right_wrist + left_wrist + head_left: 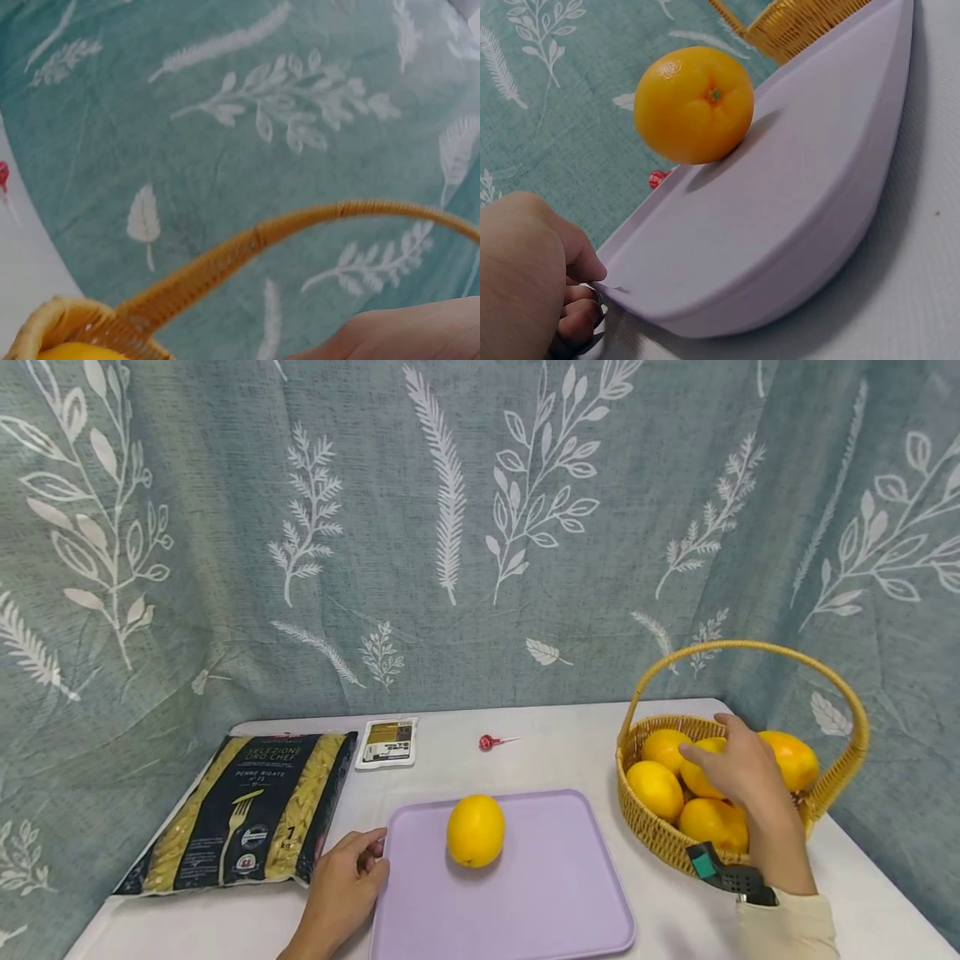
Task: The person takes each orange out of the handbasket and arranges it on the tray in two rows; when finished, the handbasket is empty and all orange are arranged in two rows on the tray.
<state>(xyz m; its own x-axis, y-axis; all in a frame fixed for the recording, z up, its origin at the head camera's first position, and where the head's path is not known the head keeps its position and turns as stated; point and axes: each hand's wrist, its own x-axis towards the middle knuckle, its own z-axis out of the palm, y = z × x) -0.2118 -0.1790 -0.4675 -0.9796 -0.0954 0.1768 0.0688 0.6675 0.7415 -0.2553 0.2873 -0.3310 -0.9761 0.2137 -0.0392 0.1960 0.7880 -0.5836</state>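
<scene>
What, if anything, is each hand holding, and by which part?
Left hand: the tray, by its left rim. Right hand: at the fruit; a hold cannot be told.

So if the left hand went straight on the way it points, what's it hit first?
The left rim of the flat, rounded-corner lavender tray, which the left hand touches now. Past that, likely the round orange-yellow fruit on the tray, though height and line are unclear.

Head view is bright; wrist views dimmer; the orange [694, 105] casts a shadow [739, 154]
</scene>
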